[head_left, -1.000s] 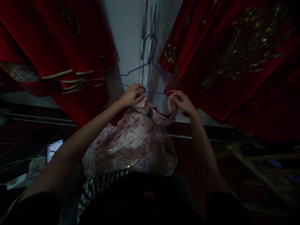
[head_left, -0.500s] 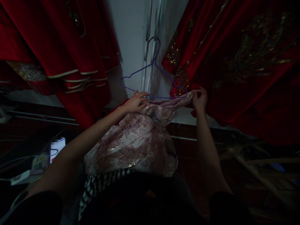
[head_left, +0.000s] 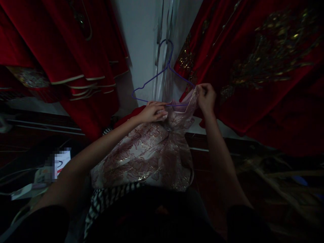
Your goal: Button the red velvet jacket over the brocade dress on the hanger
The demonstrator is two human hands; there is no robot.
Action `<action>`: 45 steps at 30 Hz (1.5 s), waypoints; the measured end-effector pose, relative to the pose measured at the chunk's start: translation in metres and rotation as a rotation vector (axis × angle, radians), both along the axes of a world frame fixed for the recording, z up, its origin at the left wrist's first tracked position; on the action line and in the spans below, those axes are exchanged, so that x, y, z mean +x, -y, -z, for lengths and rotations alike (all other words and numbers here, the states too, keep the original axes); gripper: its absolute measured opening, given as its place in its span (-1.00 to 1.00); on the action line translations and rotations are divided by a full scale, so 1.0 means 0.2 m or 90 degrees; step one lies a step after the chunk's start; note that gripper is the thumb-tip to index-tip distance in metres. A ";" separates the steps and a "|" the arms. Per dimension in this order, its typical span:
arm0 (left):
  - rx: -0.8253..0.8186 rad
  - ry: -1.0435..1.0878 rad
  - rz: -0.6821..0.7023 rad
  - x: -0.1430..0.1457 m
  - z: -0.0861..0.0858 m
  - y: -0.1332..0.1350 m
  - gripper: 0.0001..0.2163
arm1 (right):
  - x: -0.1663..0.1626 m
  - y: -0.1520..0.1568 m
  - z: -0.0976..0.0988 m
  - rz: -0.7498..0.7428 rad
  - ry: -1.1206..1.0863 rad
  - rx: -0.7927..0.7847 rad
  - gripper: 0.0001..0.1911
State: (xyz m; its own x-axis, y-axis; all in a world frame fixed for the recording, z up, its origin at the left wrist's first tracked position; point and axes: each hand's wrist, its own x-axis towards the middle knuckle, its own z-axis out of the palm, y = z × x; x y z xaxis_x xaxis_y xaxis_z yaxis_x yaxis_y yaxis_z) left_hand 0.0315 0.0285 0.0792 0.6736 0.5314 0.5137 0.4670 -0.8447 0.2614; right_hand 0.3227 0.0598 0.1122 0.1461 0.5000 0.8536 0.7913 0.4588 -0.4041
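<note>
A pink floral dress [head_left: 141, 152] with a shiny pattern lies across my lap, its top edge raised toward a purple clothes hanger [head_left: 153, 78]. The hanger's hook is up against a pale upright panel with metal strips. My right hand [head_left: 207, 98] pinches the dress's upper right edge, drawn up over the hanger's right end, which the cloth hides. With fingers closed, my left hand [head_left: 154, 112] grips the dress's top edge near the hanger's lower bar. Part of that bar passes behind the left fingers and shows inside the neckline.
Red garments with gold trim [head_left: 83, 60] hang at left, and a red gown with gold sequins [head_left: 268, 60] hangs at right. A lit phone screen [head_left: 62, 162] and a white box-like thing [head_left: 29, 191] sit at lower left. A blurred wooden frame [head_left: 268, 182] stands at lower right.
My right hand has moved up and left, pulling the dress's edge over the hanger's right end. My left hand's fingers have closed more on the cloth. The hanger has shifted slightly right.
</note>
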 end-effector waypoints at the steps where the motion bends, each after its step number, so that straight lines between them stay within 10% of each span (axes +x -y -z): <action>1: -0.019 0.027 0.023 0.01 -0.01 0.00 -0.71 | -0.05 -0.01 -0.01 0.001 0.004 -0.005 -0.62; 5: -0.091 0.204 0.055 -0.09 -0.06 -0.07 -0.72 | -0.15 -0.03 -0.02 0.014 -0.006 -0.036 -0.57; 8: -0.048 0.407 -0.092 -0.30 -0.06 -0.22 -0.70 | -0.13 -0.04 -0.02 0.002 -0.007 -0.053 -0.57; 15: -0.236 0.555 -0.248 -0.73 0.18 -0.42 -0.52 | -0.08 -0.06 -0.04 -0.007 -0.004 -0.083 -0.55; 45: -0.312 0.593 -0.236 -0.76 0.12 -0.35 -0.61 | -0.04 -0.10 -0.06 -0.082 -0.024 -0.114 -0.50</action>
State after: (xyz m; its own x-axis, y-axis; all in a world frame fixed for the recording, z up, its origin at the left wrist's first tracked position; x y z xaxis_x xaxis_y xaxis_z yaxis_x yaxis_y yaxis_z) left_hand -0.1197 0.0980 0.0547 -0.1073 0.9033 0.4154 0.1167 -0.4035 0.9075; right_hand 0.3146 0.0795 0.1241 0.1023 0.6597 0.7445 0.7135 0.4728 -0.5170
